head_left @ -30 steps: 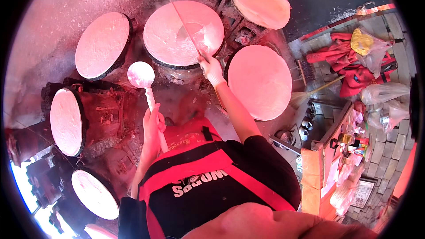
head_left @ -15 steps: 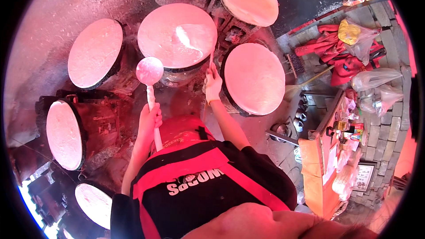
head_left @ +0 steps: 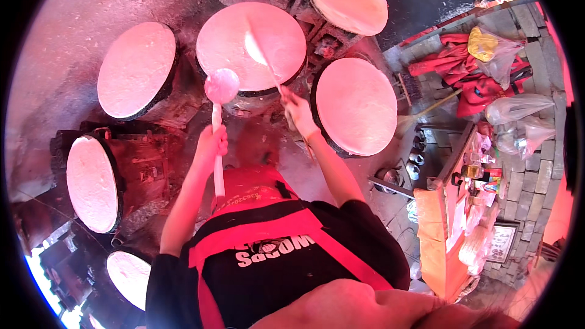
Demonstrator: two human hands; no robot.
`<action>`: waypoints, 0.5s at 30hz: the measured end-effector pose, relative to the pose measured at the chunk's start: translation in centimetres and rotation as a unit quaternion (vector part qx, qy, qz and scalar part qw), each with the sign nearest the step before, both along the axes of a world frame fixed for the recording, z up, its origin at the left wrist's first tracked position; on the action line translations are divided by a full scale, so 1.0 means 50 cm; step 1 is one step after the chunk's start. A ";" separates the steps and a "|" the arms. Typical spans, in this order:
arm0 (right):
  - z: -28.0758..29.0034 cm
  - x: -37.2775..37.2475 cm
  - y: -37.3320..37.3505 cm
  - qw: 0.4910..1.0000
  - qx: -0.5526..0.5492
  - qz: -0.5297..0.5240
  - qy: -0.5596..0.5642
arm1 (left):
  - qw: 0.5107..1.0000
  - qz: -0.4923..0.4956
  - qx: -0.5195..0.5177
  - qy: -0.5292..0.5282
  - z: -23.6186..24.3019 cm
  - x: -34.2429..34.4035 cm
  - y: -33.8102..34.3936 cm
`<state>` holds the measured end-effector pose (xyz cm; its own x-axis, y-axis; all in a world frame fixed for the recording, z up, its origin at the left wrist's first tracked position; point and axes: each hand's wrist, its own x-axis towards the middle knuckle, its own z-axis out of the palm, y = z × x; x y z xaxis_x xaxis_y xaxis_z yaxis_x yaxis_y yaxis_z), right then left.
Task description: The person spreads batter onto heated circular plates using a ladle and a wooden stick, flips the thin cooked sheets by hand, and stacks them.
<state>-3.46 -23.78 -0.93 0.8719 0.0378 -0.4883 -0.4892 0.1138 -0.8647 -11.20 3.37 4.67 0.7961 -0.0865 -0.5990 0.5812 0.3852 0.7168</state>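
My left hand (head_left: 212,146) is closed around the pale, wrapped handle of a ladle (head_left: 222,86), its round bowl raised by the near edge of the middle griddle. A thin stick (head_left: 265,55) is gripped in my right hand (head_left: 298,113) and slants forward across that griddle; its lower end sticks out below the hand. The middle round griddle (head_left: 213,39) is coated with a pale layer, and a bright white patch (head_left: 255,50) lies beside the stick. Just right of my right hand is another coated griddle (head_left: 356,106). Red light tints everything.
More coated round griddles stand at the left (head_left: 137,70), lower left (head_left: 91,183) and far right (head_left: 349,3), on dark or blocky stands. To the right are an orange-covered table (head_left: 429,231) with bottles and bags, a broom (head_left: 426,109) and red cloth (head_left: 454,55) on paving.
My right hand has come down slightly nearer to me, and the stick has swung from the middle griddle's right edge to across its surface. The ladle has moved a little right and forward.
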 end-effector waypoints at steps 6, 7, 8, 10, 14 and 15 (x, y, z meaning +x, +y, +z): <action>-0.047 -0.168 -0.004 0.992 0.033 -0.105 -0.057 | 0.984 -0.037 0.147 -0.090 -0.084 0.203 0.012; -0.030 -0.174 0.025 0.984 0.037 -0.168 -0.042 | 0.981 -0.026 0.170 -0.089 -0.090 0.225 -0.003; -0.040 -0.173 0.052 0.985 0.055 -0.160 -0.011 | 0.977 -0.014 0.193 -0.087 -0.098 0.242 -0.024; -0.043 -0.166 0.106 0.984 0.087 -0.147 0.052 | 0.975 0.012 0.206 -0.076 -0.108 0.252 -0.070; -0.018 -0.154 0.179 0.965 0.224 -0.067 0.121 | 0.999 0.023 0.036 -0.025 -0.103 0.254 -0.083; 0.013 -0.152 0.176 0.966 0.219 -0.067 0.119 | 0.994 -0.004 -0.113 -0.014 -0.103 0.262 -0.025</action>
<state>-11.08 -14.96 -0.28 0.7488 0.1818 -0.6374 -0.6235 0.5195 -0.5842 1.89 2.13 -0.48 0.8107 -0.2220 -0.5417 0.5660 0.5339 0.6282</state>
